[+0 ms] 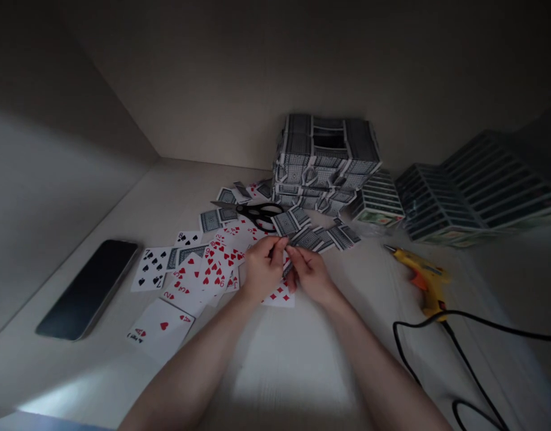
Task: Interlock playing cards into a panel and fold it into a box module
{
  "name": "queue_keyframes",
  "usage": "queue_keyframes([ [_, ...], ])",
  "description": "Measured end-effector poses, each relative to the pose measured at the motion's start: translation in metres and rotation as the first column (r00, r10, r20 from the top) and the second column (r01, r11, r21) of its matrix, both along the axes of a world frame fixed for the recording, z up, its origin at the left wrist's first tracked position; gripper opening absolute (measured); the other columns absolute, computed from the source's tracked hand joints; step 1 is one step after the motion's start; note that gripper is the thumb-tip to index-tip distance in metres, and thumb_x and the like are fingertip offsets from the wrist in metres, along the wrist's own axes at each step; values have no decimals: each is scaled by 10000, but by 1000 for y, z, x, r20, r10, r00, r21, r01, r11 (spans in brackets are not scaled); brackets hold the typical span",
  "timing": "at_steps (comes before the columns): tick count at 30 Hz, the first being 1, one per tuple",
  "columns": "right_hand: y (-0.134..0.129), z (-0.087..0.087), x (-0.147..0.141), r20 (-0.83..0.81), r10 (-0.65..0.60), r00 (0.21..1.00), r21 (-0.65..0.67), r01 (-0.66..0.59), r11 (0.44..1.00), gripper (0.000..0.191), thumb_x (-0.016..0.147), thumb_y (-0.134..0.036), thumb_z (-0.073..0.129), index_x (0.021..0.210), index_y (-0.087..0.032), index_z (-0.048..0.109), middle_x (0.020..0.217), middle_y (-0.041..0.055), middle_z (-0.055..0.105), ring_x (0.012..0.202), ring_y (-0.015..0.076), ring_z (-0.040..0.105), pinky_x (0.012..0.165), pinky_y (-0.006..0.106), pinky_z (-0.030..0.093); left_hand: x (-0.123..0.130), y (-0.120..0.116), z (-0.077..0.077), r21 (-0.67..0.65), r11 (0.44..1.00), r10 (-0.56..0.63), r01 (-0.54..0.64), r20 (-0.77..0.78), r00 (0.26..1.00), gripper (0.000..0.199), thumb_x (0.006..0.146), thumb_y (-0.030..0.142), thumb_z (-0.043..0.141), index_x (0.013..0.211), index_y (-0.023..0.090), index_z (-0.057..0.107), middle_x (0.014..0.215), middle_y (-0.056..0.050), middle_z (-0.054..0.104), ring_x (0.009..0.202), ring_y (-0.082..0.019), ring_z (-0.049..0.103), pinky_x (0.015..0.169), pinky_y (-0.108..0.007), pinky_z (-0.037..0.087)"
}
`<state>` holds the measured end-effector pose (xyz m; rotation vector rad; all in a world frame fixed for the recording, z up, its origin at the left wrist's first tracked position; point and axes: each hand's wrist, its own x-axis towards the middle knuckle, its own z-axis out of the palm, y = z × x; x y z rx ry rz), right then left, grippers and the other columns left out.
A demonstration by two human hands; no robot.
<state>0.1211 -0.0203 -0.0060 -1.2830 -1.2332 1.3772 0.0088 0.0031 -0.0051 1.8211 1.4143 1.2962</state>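
Observation:
My left hand and my right hand meet at their fingertips over the scattered playing cards. Both are closed in a pinch on a small playing card, mostly hidden by the fingers. Below them a diamonds card lies face up on the table. Folded card pieces with patterned backs lie just beyond my fingers. Black-handled scissors rest on the cards, blades pointing left. Behind stands a box-like structure of folded cards with an opening in its top.
A yellow glue gun lies at the right, its black cord looping toward the front. Stacked card packs stand at the back right. A dark phone lies at the left, beside an ace of hearts.

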Motion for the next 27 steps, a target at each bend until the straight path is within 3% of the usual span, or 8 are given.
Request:
queue_keyframes([
  [8, 0, 1, -1, -38, 25, 999, 4, -25, 1000, 325, 836, -468, 447, 662, -196, 481, 348, -64, 527, 292, 99, 494, 337, 182, 365, 1, 2, 1, -115, 993, -8, 21, 118, 993, 211, 836, 314, 491, 714, 197, 618, 647, -21, 627, 606, -149, 557, 575, -271, 417],
  [22, 0, 1, -3, -45, 27, 999, -1, -27, 1000, 349, 821, -495, 460, 634, -202, 457, 366, -58, 540, 298, 97, 493, 354, 192, 393, 1, 2, 2, -106, 993, 56, -55, 8, 998, 342, 875, 390, 405, 598, 203, 475, 534, 12, 500, 524, -129, 459, 513, -262, 339],
  [27, 0, 2, -3, -7, 37, 999, 6, -37, 999, 368, 829, -507, 443, 637, -194, 477, 358, -59, 525, 300, 95, 490, 356, 191, 383, 2, 4, 0, -119, 991, 66, -59, 57, 996, 365, 865, 410, 422, 564, 203, 438, 506, 26, 446, 503, -120, 426, 504, -258, 324],
])
